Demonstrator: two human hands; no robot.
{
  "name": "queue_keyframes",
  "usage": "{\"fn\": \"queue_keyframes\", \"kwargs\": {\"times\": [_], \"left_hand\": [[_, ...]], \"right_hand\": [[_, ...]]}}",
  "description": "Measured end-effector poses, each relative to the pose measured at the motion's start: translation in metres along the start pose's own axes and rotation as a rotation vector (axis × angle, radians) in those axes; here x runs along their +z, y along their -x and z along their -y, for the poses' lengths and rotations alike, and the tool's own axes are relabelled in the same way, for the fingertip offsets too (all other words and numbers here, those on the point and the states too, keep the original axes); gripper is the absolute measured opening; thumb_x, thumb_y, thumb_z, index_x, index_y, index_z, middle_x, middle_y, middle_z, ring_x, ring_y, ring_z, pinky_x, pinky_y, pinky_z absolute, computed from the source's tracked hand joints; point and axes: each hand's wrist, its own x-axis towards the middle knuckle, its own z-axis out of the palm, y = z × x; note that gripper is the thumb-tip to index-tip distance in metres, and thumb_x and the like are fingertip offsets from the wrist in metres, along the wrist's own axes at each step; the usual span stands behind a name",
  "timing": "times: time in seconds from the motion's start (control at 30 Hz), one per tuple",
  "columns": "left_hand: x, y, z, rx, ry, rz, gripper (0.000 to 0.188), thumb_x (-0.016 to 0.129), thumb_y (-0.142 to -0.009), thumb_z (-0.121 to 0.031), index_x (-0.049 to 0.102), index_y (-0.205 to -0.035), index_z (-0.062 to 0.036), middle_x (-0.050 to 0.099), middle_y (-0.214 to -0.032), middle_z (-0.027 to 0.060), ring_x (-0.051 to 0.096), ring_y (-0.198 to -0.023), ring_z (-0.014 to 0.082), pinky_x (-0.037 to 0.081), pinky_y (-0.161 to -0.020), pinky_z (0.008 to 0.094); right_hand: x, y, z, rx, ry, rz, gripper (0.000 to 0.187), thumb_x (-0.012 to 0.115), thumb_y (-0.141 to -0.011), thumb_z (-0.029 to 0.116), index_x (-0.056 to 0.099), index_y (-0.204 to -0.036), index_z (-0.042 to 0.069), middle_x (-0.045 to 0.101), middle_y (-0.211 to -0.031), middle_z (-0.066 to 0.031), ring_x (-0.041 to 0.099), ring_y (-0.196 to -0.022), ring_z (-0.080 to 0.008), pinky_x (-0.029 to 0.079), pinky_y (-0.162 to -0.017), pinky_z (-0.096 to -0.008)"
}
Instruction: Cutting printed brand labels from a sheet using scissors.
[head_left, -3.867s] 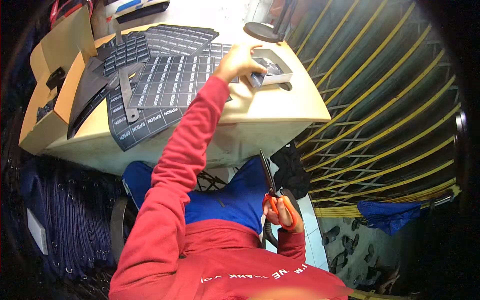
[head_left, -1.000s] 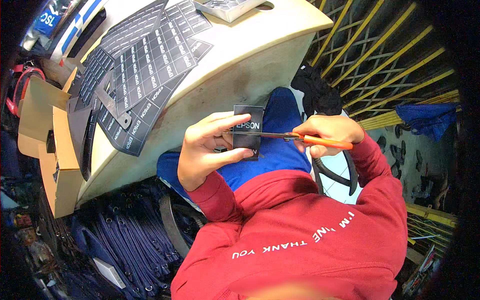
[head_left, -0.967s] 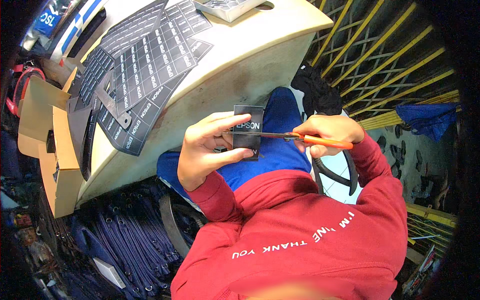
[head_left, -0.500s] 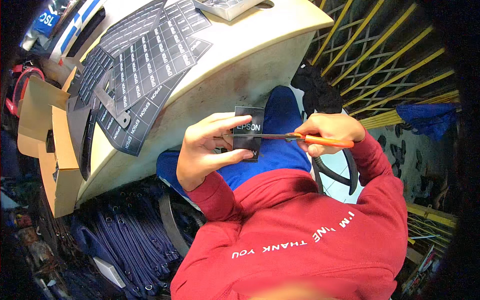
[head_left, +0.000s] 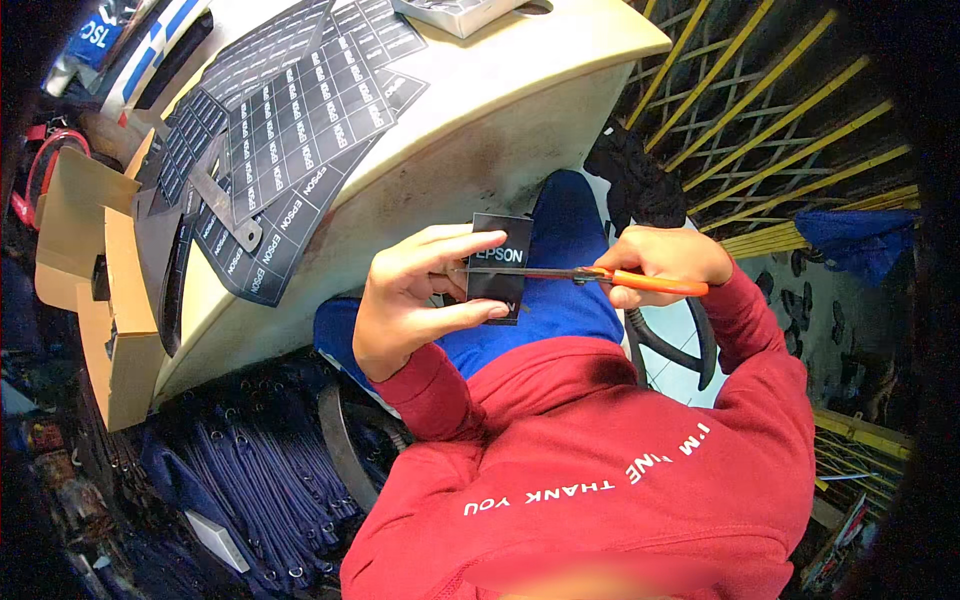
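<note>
Left hand [head_left: 415, 300]: closed on a small black label [head_left: 498, 268], thumb below and fingers above, pinching its left edge so the rest stands free for the blades.
Right hand [head_left: 655, 265]: wrapped through the orange handles of the scissors [head_left: 570, 275], blades pointing left across the middle of the label, nearly level.
Label: held in the air over the lap, just off the counter's near edge, between both hands; white print on black, blades meeting it about halfway up, seemingly to split it in two.
Scissors: one pair; blades look close to shut along the cut line, though too thin to tell for sure.
Sheets [head_left: 300, 120]: black printed sheets spread flat on the counter [head_left: 520, 80], overlapping, each a grid of the same small labels; at least three, exact count unclear where they overlap.
Ruler [head_left: 225, 200]: one grey metal strip lying aslant on the sheets, probably as a weight or cutting guide.
Tray [head_left: 455, 12]: one grey tray at the far edge, mostly cut off.
Boxes [head_left: 110, 300]: open brown cardboard beside the counter on the left, two as far as can be told.
Hands: two, both the person's own; none other in view.
</note>
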Motion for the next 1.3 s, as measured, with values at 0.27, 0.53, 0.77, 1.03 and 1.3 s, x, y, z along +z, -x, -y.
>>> {"fn": "queue_keyframes", "kwargs": {"times": [0.27,0.53,0.77,1.03,1.3], "left_hand": [[0.002,0.002,0.004,-0.008,0.028,-0.016,0.055,0.075,-0.062,0.009,0.058,-0.115,0.0044,0.051,-0.114,0.0106,0.059,-0.076,0.0086,0.05,-0.067,0.021],[0.003,-0.003,-0.002,0.016,-0.066,-0.04,0.056,0.075,-0.062,0.009,0.058,-0.115,0.0037,0.052,-0.112,0.01,0.055,-0.068,0.0054,0.048,-0.064,0.0194],[0.005,-0.024,0.006,0.021,-0.024,-0.204,0.049,0.074,-0.065,0.008,0.059,-0.112,0.0022,0.054,-0.103,0.0059,0.055,-0.075,0.0052,0.047,-0.063,0.0199],[-0.013,-0.13,0.007,0.115,-0.312,-0.368,0.027,0.071,-0.075,-0.007,0.066,-0.101,-0.0029,0.064,-0.071,0.0026,0.056,-0.061,0.0041,0.045,-0.055,0.019],[-0.042,-0.243,-0.003,0.006,-0.549,-0.466,0.026,0.069,-0.078,-0.017,0.067,-0.102,-0.0064,0.065,-0.068,0.0061,0.059,-0.06,0.0075,0.046,-0.052,0.0212]], "right_hand": [[0.002,0.001,-0.002,0.007,-0.025,0.002,0.045,0.056,-0.084,0.042,0.048,-0.066,0.001,0.041,-0.049,-0.0088,0.037,-0.043,-0.0211,0.034,-0.044,-0.0354],[0.002,0.0,-0.008,-0.001,0.044,-0.054,0.047,0.056,-0.086,0.041,0.048,-0.063,0.0,0.038,-0.049,-0.0089,0.036,-0.043,-0.0192,0.032,-0.044,-0.0353],[0.019,0.016,-0.046,0.036,-0.173,-0.24,0.047,0.056,-0.086,0.04,0.049,-0.061,0.001,0.043,-0.05,-0.0047,0.038,-0.048,-0.0104,0.034,-0.045,-0.0333],[0.05,0.032,-0.072,0.06,-0.423,-0.397,0.056,0.044,-0.09,0.049,0.059,-0.065,0.001,0.059,-0.059,-0.0071,0.057,-0.055,-0.0153,0.045,-0.054,-0.0298],[0.059,0.033,-0.067,0.028,-0.499,-0.447,0.057,0.04,-0.092,0.049,0.058,-0.064,0.002,0.043,-0.051,0.0009,0.041,-0.047,-0.0097,0.033,-0.045,-0.0257]]}}
